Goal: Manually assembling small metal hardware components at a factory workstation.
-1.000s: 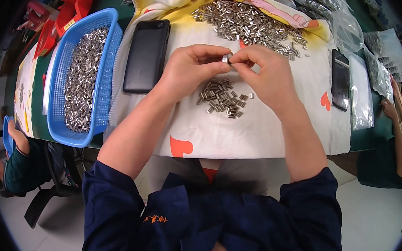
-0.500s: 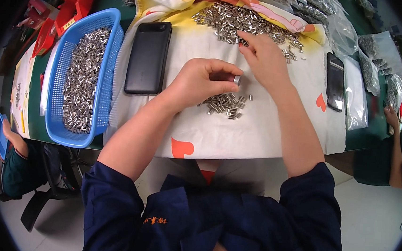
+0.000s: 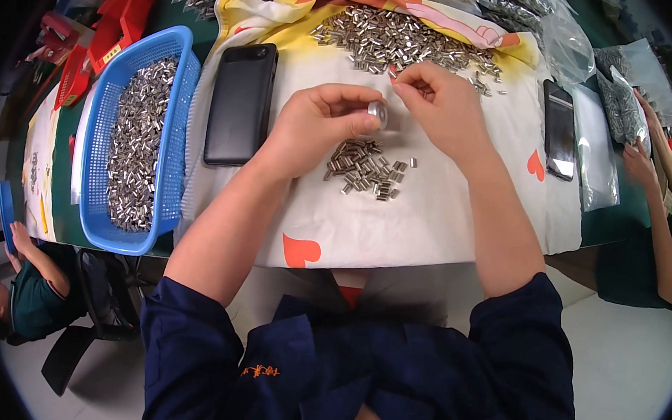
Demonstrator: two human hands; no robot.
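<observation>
My left hand (image 3: 311, 123) grips a short round silver metal piece (image 3: 378, 115) with a hole in its face, between thumb and fingers. Just right of it, my right hand (image 3: 448, 112) is closed in a pinch; whatever its fingertips hold is too hidden to make out. Below my left hand a small pile of short metal tubes (image 3: 363, 169) lies on the white cloth (image 3: 429, 225). Beyond both hands spreads a larger heap of similar tubes (image 3: 392, 45), against the cloth's folded yellow and pink edge.
A blue basket (image 3: 176, 130) full of small metal pieces stands left, beside a black power bank (image 3: 240, 106). A phone (image 3: 558, 131) and a clear plastic bag (image 3: 595, 155) lie right. Red bins (image 3: 123, 12) and bagged parts sit farther back. Other people work at both sides.
My right hand has drawn back from the large heap, its fingers now pinched together. My left hand has shifted slightly left and away from me, turning the round metal piece to show its hole.
</observation>
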